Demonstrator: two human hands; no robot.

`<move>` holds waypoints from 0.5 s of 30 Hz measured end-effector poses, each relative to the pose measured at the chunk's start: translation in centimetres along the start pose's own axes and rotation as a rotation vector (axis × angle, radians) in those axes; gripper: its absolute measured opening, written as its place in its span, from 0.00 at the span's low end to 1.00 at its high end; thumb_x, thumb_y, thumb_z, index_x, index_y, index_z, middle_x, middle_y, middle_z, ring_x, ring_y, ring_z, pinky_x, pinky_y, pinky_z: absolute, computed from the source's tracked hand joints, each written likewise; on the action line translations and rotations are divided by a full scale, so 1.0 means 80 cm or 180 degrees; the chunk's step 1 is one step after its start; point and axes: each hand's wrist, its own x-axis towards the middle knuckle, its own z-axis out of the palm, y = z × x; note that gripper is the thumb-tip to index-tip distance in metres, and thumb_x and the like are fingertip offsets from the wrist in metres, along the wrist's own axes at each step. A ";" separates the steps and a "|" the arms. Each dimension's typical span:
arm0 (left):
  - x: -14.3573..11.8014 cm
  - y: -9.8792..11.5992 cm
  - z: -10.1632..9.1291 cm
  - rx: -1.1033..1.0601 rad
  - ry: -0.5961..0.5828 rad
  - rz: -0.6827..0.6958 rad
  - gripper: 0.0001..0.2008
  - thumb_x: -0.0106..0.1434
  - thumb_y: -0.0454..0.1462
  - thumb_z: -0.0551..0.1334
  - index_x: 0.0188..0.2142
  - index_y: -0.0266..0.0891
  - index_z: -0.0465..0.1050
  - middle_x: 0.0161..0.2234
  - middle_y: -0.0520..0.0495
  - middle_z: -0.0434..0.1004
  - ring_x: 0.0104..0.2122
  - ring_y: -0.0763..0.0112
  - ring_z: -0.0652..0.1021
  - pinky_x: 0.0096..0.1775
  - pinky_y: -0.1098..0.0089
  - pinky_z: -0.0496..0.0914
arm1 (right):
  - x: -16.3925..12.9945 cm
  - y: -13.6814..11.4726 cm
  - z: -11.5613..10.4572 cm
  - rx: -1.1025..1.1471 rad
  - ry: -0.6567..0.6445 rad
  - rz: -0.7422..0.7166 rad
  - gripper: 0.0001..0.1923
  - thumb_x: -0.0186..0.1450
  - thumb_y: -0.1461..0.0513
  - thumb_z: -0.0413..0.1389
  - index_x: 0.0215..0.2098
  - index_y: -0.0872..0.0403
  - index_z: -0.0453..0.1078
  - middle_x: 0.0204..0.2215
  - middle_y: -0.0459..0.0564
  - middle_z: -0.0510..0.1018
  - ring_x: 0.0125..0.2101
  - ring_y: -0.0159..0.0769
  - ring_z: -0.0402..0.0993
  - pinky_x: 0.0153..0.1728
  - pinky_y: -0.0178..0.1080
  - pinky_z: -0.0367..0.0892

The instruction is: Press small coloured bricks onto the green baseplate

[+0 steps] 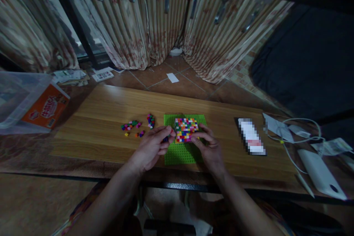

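Left hand [153, 146] curled, fingertips pinched on a small dark brick [165, 139], held right at the left edge of the mosaic [186, 129]. Right hand [210, 146] loosely bent, fingers touching the right and near edges of the mosaic, nothing clearly gripped. Mosaic of many-coloured small bricks seated on a green baseplate [179, 153], between the two hands; baseplate flat on the wooden counter [96, 118], a bare green strip showing nearer the wrists. Loose bricks [132, 126] scattered just left of the left hand and a little beyond it, with a small stack [151, 120] standing close past the left fingertips. Well right of the right hand, a flat dark-framed phone [251, 136], its face blurred. Farther right still, a white cable [293, 143] looped near crumpled papers [279, 127], and a white oblong device [320, 173] by the counter's near right corner. Far left of the left hand, a clear plastic bin [16, 96] holding an orange packet [45, 108]. Beyond the counter, tiled floor [177, 83] and patterned curtains [138, 25]. Dim lighting throughout; brick details too small to tell.
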 end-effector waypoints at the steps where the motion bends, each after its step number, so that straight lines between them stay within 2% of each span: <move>1: 0.000 -0.001 -0.001 0.0005 -0.0019 0.0004 0.14 0.53 0.43 0.68 0.29 0.33 0.70 0.21 0.55 0.62 0.16 0.88 0.53 0.17 0.81 0.42 | 0.001 0.001 0.000 0.0089 -0.0020 0.0061 0.04 0.55 0.58 0.65 0.29 0.48 0.79 0.52 0.50 0.74 0.58 0.45 0.63 0.59 0.50 0.55; 8: 0.000 -0.006 -0.003 0.0017 -0.0054 0.0003 0.13 0.55 0.43 0.66 0.29 0.34 0.70 0.21 0.55 0.62 0.16 0.87 0.54 0.17 0.81 0.42 | 0.007 -0.005 0.004 0.0841 -0.0046 0.0591 0.07 0.49 0.62 0.68 0.27 0.48 0.77 0.42 0.46 0.79 0.52 0.42 0.70 0.57 0.49 0.58; 12: -0.001 -0.010 0.002 0.0052 -0.0041 -0.0045 0.14 0.55 0.43 0.66 0.29 0.33 0.70 0.21 0.55 0.62 0.15 0.87 0.54 0.17 0.81 0.42 | 0.008 -0.009 0.009 0.1057 -0.0046 0.0714 0.07 0.48 0.63 0.67 0.25 0.48 0.76 0.36 0.44 0.79 0.46 0.40 0.72 0.52 0.45 0.62; 15: 0.001 -0.013 0.006 0.0089 -0.0069 -0.0110 0.15 0.54 0.44 0.67 0.29 0.33 0.71 0.21 0.55 0.63 0.15 0.87 0.54 0.16 0.80 0.42 | 0.008 -0.008 0.010 0.1076 -0.0100 0.0727 0.07 0.48 0.62 0.67 0.25 0.49 0.75 0.35 0.44 0.79 0.43 0.40 0.73 0.49 0.45 0.64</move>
